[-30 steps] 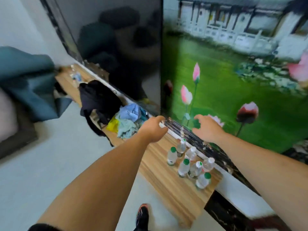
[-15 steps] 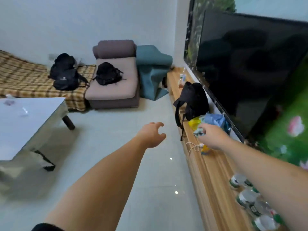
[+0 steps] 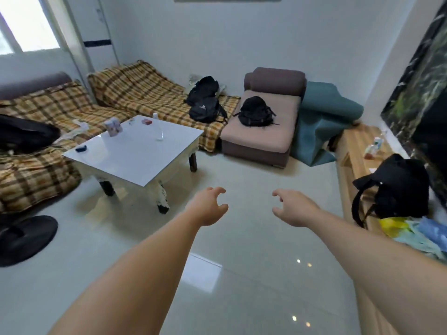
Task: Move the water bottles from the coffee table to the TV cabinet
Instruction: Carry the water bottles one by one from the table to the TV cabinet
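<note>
At the far left a dark round object point(image 3: 26, 238) lies on the pale floor, below a sofa under a plaid cover point(image 3: 48, 110). In front of the sofa stands the white coffee table point(image 3: 130, 163). On its far half a clear water bottle point(image 3: 159, 134) shows, too blurred to tell whether it stands or lies. A pinkish box point(image 3: 113, 126) and a small dark item point(image 3: 81, 148) share the tabletop. The bottle is well apart from both hands, up and to the left of them, with table and floor between.

The left hand point(image 3: 208, 210) hangs over the floor just past the table's near corner, its fingers point(image 3: 217, 190) loosely curled and spread, holding nothing. The right hand point(image 3: 296, 210) hovers beside it with a gap between the two, its fingers point(image 3: 278, 193) likewise loosely curled and apart, touching nothing.

Behind them a brown armchair point(image 3: 263, 139) carries a black backpack point(image 3: 257, 112), and a teal cloth point(image 3: 319, 131) is heaped against its right side. Along the right wall runs the wooden TV cabinet point(image 3: 350, 151). Small bottles point(image 3: 375, 146) stand near its far end, too blurred to tell more. Nearer on the cabinet are a black bag point(image 3: 396, 189) and yellow and blue cloths point(image 3: 411, 230), under the dark TV screen point(image 3: 433, 136)
</note>
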### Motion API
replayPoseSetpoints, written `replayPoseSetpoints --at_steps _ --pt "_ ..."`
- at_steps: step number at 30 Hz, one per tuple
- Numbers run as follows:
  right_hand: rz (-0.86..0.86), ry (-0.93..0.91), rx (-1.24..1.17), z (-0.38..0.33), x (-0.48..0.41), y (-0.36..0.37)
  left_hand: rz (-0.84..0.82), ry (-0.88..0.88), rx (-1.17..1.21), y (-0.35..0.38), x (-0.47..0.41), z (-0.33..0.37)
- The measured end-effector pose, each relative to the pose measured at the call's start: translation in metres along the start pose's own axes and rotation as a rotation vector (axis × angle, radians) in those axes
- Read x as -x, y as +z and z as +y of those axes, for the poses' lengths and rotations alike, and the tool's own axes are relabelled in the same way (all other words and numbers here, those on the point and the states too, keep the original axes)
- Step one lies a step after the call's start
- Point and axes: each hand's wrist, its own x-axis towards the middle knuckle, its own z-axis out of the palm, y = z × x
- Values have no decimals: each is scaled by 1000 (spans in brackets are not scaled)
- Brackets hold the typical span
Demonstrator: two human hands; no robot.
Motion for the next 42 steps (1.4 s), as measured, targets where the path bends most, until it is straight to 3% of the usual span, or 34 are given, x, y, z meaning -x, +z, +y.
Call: replayPoseSetpoints --at_steps 9,19,31,42 --pt "-11 -158 36 -154 -97 22 152 -267 146 -77 -20 -155" --pt "-119 -265 25 -201 -287 58 126 -424 117 -80 -132 -240" --pt "-130 -352 -1 -233 -503 -2 225 -477 113 -156 -322 -270" --pt "-179 -354 -163 -337 -680 2 351 -584 391 -199 -487 -375"
